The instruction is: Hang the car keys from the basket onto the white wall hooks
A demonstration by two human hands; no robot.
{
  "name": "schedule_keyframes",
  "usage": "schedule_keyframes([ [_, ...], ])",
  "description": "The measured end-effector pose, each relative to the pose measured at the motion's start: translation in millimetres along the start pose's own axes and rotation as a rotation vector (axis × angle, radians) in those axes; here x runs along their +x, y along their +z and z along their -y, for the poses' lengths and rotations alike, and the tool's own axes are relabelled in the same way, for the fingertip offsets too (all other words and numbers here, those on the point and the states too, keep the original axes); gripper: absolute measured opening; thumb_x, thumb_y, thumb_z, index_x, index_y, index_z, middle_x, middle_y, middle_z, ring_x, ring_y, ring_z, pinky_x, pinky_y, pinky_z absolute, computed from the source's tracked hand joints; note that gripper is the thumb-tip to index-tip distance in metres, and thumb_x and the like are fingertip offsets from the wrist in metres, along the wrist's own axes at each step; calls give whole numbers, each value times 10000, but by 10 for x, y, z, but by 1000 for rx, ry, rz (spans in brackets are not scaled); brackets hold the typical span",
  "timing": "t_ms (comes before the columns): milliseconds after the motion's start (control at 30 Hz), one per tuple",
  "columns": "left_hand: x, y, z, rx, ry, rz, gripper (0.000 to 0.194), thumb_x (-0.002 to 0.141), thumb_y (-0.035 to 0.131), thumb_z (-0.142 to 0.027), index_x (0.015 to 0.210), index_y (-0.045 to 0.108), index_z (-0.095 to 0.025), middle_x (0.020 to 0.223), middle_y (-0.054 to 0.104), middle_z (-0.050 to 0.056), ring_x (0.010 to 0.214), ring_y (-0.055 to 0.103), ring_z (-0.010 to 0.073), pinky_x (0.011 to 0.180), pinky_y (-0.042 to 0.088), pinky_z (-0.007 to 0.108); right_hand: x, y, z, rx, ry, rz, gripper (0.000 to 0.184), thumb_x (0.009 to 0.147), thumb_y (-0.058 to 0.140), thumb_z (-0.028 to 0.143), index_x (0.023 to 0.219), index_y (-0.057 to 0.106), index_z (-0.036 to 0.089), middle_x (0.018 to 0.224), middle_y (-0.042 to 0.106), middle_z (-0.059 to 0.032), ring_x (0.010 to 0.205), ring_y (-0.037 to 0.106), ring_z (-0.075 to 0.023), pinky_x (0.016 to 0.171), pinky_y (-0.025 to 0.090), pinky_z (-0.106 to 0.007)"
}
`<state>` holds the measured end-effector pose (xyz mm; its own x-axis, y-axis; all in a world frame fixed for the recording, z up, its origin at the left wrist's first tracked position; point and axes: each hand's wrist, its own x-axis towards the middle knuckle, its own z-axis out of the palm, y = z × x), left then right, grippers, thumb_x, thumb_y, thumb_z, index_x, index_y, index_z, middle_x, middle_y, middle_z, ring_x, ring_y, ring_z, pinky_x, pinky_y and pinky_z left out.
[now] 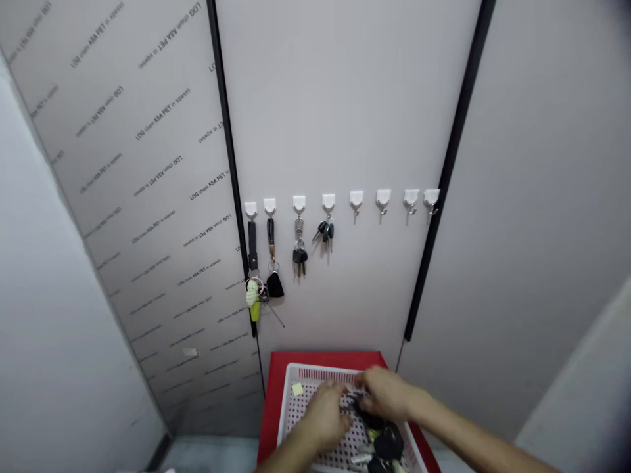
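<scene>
A white perforated basket (284,420) holds several keys and fobs, among them a rounded black piece (389,441). My right hand (389,397) reaches in from the right, its fingers curled onto a dark bunch of keys (365,406). Opposite it, my left hand (325,417) is over the basket with thumb and fingers apart, close to the key ends. Motion blur and the fingers hide part of the bunch. Beyond the basket, a row of white hooks (328,201) runs across the panel. Key sets hang from the left ones, including black-headed keys (325,231).
The basket stands on a red surface (325,359). Black vertical strips (227,144) edge the white panel (345,98). A small yellow paper piece (297,389) lies in the basket's far left corner. Printed film covers the left panel (148,197).
</scene>
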<state>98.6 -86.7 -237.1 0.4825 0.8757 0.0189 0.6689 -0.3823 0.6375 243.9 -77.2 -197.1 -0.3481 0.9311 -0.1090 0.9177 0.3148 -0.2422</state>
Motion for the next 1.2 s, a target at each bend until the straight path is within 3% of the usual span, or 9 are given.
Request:
schedule_keyframes([
  [100,-34,218,61,39,-15,32,444,572,418,-162,1015,430,-129,1046,442,68,984,351,189,876,228,279,-93,384,-46,-72,61,-41,267,572,442,230,795,561,142,803,572,-98,750,504,-198,652,351,-278],
  [233,-3,256,68,60,15,15,423,575,395,-143,995,447,-128,1008,473,73,931,392,182,836,268,265,-69,507,-13,30,40,-55,289,542,443,175,811,544,143,825,560,-85,765,492,-183,664,341,-260],
  [467,63,51,189,-146,-67,46,207,569,411,-134,718,554,-132,699,563,24,660,480,136,616,350,233,67,430,-4,577,-35,-37,240,563,422,109,772,532,148,572,517,16,508,428,-73,483,317,-181],
  [600,146,-229,147,-420,-96,-42,99,584,434,-171,611,519,-127,514,470,-36,500,402,75,491,303,181,131,228,56,975,62,-112,184,616,450,249,743,498,125,569,492,17,449,400,-51,418,304,-172],
  [733,185,-485,10,-730,-113,-92,100,590,459,-220,620,477,-126,480,424,-54,437,348,45,454,275,166,123,11,164,1152,39,-51,270,633,435,370,718,490,120,513,450,32,387,363,-34,372,264,-165],
  [833,179,-577,-63,-900,-150,-101,130,583,476,-241,645,457,-129,522,469,-40,439,371,39,459,290,165,113,-62,219,1170,-32,-43,262,602,484,362,710,489,123,514,437,42,407,362,-30,391,270,-163],
  [967,180,-619,-103,-959,-160,-155,141,579,479,-223,683,452,-131,582,510,-17,474,419,47,460,297,162,140,-111,220,1133,-53,-203,236,606,487,329,725,487,125,582,485,19,481,402,-49,473,325,-184],
  [1100,217,-669,-146,-850,-73,-294,98,558,467,-125,653,445,-135,571,490,-35,525,442,52,529,338,170,159,-244,175,940,-58,-380,200,658,415,307,669,509,131,610,508,-12,556,455,-89,557,361,-227],
  [1200,258,-755,-231,-664,23,-380,110,565,440,-84,658,462,-139,621,501,-23,602,461,67,590,360,185,142,-434,174,713,-94,-591,152,643,436,269,612,523,147,770,529,-46,756,469,-133,686,347,-256],
])
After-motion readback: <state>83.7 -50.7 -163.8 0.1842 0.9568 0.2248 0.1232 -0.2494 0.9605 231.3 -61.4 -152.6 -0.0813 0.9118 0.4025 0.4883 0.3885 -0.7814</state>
